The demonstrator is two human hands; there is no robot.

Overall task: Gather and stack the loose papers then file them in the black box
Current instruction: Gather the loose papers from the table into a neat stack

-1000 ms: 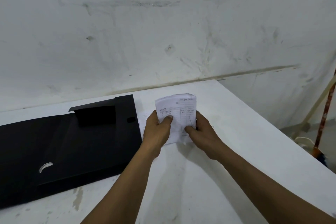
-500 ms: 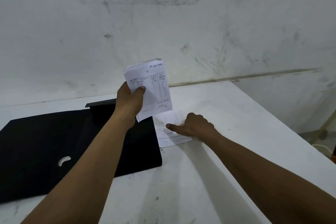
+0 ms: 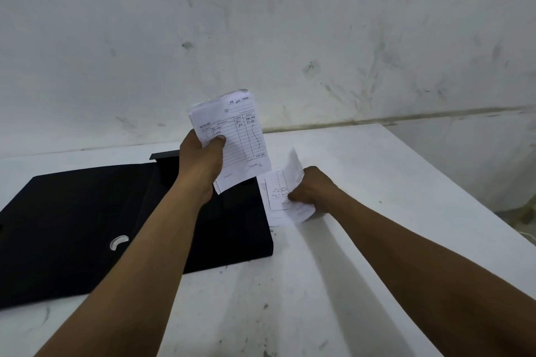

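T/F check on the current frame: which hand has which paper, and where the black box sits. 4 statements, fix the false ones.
1. The left hand holds a stack of papers raised off the table. True.
2. The right hand is empty. False: it grips a loose paper at the table surface.
3. The black box lies left of the loose paper. True.
4. The stack is already inside the black box. False: it is in the left hand, above the box.
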